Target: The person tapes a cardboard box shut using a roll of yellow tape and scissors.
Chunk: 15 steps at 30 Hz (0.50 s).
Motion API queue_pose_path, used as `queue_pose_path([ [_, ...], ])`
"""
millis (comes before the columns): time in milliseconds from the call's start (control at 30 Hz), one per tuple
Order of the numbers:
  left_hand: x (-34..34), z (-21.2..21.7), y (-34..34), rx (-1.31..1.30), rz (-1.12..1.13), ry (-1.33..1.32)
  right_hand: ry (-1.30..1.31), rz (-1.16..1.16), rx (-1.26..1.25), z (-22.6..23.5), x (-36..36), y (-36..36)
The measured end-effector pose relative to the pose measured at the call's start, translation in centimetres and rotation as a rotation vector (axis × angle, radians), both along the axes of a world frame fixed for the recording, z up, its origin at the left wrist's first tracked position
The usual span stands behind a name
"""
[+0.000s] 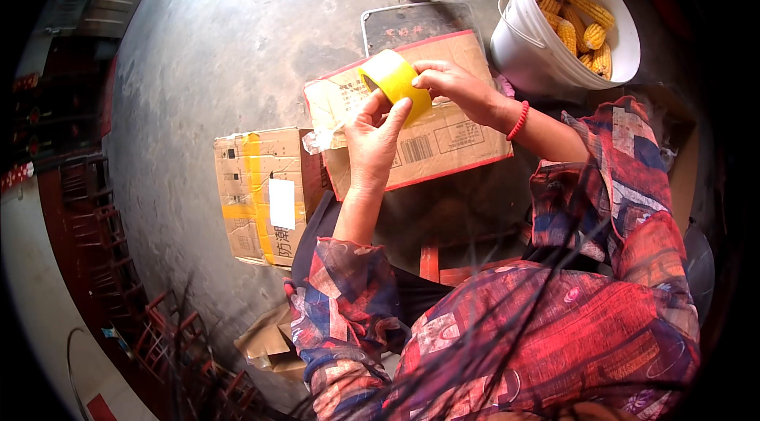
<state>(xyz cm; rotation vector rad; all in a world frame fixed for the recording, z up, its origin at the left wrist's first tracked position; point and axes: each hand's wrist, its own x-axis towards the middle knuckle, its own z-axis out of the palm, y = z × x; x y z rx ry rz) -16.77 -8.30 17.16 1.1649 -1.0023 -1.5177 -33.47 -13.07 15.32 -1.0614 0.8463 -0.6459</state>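
A yellow roll of tape (392, 79) is held up between both hands above a cardboard box (443, 140) with a red edge. My left hand (372, 140) grips the roll from below, fingers up along its side. My right hand (455, 87), with a red bead bracelet at the wrist, pinches the roll's right edge with its fingertips. Both sleeves are of red and blue patterned cloth.
A second flattened cardboard box (257, 191) with yellow tape strips lies on the concrete floor to the left. A white bucket (526, 45) of corn cobs stands at the upper right. A wire-mesh tray (412, 21) lies behind the box. Red metal frames stand at the left.
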Motion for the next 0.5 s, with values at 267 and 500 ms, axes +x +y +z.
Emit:
queue_pose_path([
  [267, -0.8, -0.8, 0.2, -0.130, 0.052, -0.151, -0.022, -0.150, 0.027, 0.9, 0.9, 0.8],
  [500, -1.0, -0.6, 0.3, -0.069, 0.099, -0.099, -0.040, -0.098, -0.022, 0.2, 0.8, 0.5],
])
